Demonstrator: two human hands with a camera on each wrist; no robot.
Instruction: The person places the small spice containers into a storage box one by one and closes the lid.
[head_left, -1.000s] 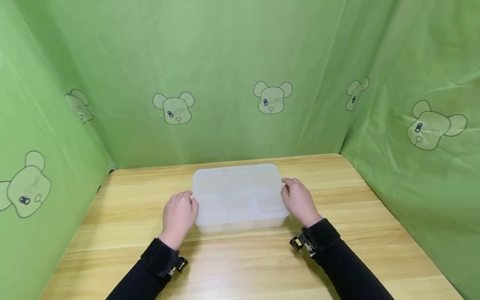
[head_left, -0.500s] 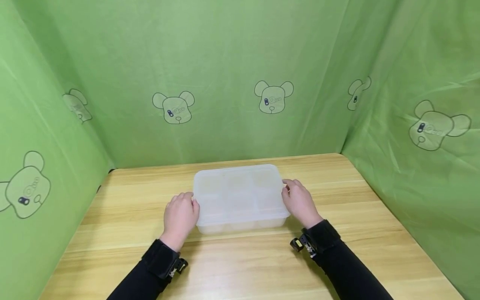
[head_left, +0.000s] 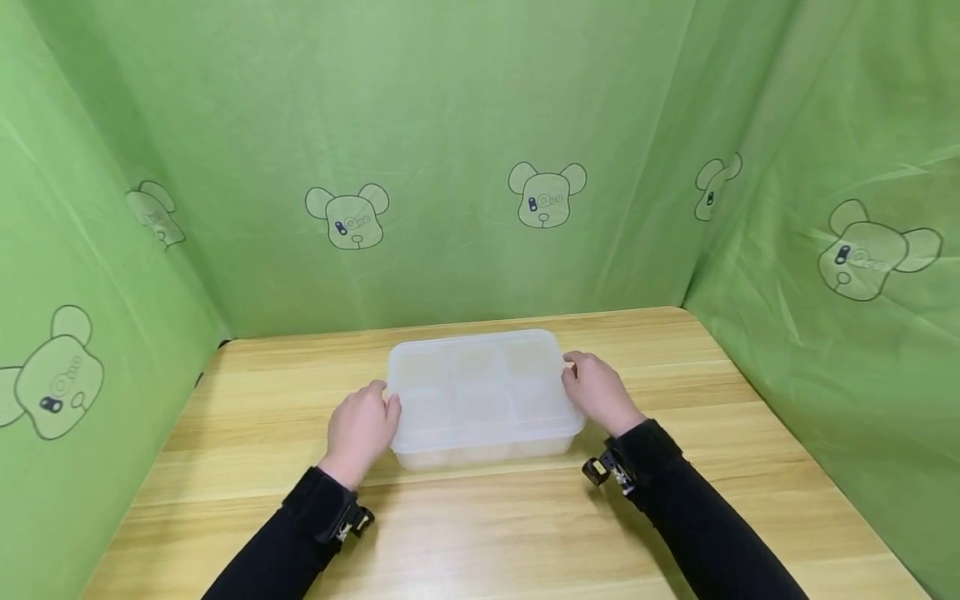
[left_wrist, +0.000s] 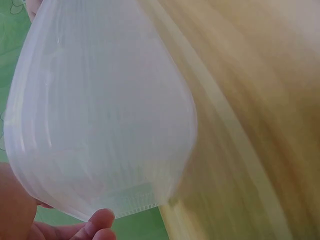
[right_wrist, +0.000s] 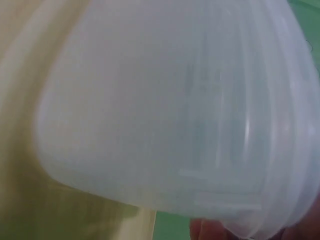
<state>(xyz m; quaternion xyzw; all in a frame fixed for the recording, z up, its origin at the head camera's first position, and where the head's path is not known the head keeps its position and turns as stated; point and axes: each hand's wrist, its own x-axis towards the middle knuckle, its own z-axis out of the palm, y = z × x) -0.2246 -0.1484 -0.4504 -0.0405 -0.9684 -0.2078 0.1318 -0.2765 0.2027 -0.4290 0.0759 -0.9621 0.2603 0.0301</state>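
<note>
A translucent white plastic storage box (head_left: 483, 457) sits on the table with its lid (head_left: 483, 387) on top. Several compartments show faintly through the lid. At its left end my left hand (head_left: 360, 429) grips the lid's edge, thumb toward the near side. My right hand (head_left: 600, 392) holds the right edge with bent fingers. In the left wrist view, the left fingertips (left_wrist: 101, 218) touch the box's end. Only a little of the right fingers (right_wrist: 210, 230) shows in the right wrist view, below the rim; the box hides the rest.
The box stands on a light wood-grain table (head_left: 480, 533). Green curtains (head_left: 450, 100) with bear-head prints enclose its back and both sides. Black straps with small cameras (head_left: 600, 468) are worn on both wrists.
Both wrists have risen slightly, and the right hand has shifted a little up and away. The lid's right front corner sits slightly higher and farther right. The box has stayed in place.
</note>
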